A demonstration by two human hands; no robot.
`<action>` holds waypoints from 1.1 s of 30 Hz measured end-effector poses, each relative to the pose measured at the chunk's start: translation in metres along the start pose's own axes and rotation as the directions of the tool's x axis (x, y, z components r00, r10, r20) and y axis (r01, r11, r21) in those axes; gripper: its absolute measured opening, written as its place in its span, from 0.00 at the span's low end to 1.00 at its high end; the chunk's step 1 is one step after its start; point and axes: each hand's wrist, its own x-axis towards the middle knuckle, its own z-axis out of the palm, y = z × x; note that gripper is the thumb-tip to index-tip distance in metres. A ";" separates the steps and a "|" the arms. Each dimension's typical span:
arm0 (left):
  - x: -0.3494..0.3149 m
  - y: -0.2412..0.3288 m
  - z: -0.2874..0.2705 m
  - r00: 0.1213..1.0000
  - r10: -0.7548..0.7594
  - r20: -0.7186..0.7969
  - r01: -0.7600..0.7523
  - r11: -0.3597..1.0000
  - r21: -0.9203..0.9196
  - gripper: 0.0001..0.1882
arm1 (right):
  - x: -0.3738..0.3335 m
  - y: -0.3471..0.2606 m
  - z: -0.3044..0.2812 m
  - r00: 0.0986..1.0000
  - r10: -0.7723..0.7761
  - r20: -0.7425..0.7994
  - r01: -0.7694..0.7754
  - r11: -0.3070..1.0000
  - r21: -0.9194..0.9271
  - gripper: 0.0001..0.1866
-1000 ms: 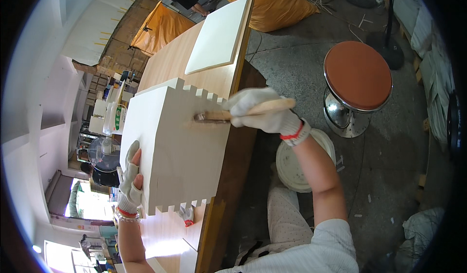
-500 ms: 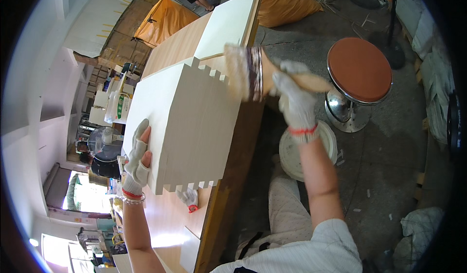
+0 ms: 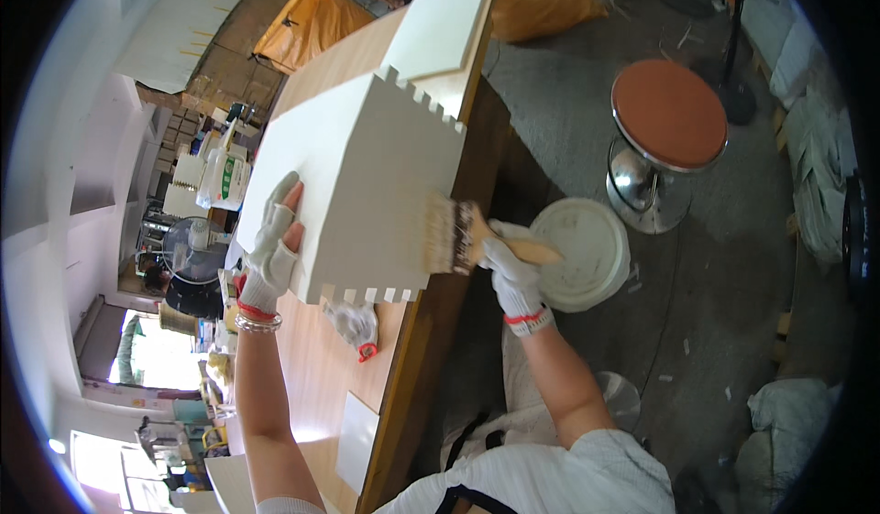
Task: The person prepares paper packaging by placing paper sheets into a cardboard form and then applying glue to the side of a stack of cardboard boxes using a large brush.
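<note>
White block: centre of the frame, on the wooden table; pale faces, square notches along its upper-right and lower edges.
Wide brush: just right of centre, pale bristles at the block's side face, dark band, wooden handle.
My right hand (image 3: 511,271): gloved, wrapped around the brush (image 3: 469,237).
My left hand (image 3: 275,250): laid along the block (image 3: 362,184), grasping nothing, above the table (image 3: 316,386).
White bucket (image 3: 616,280): right of centre; contents I cannot tell.

Our white gloves (image 3: 511,274) have red cuff bands (image 3: 527,320); our paintbrush (image 3: 479,237), cream bristles (image 3: 435,235) and a dark, white-flecked band (image 3: 463,237). We see a white notched block (image 3: 383,177), light-brown wood-grained tabletop (image 3: 307,367) and rust-orange stool seat (image 3: 669,114).
</note>
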 end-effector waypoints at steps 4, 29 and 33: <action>-0.001 0.006 0.000 1.000 -0.002 -0.020 0.002 1.000 0.014 0.29 | -0.026 -0.019 0.026 0.943 0.062 -0.327 0.025 0.966 0.256 0.12; 0.000 -0.001 -0.001 1.000 -0.013 0.005 0.013 0.999 0.043 0.27 | 0.008 -0.049 0.042 0.968 -0.244 0.061 0.235 0.790 -0.566 0.05; 0.003 -0.002 -0.002 1.000 -0.001 0.004 0.000 0.997 0.077 0.28 | 0.003 -0.039 0.089 0.755 -0.146 0.639 0.624 -0.142 -0.769 0.06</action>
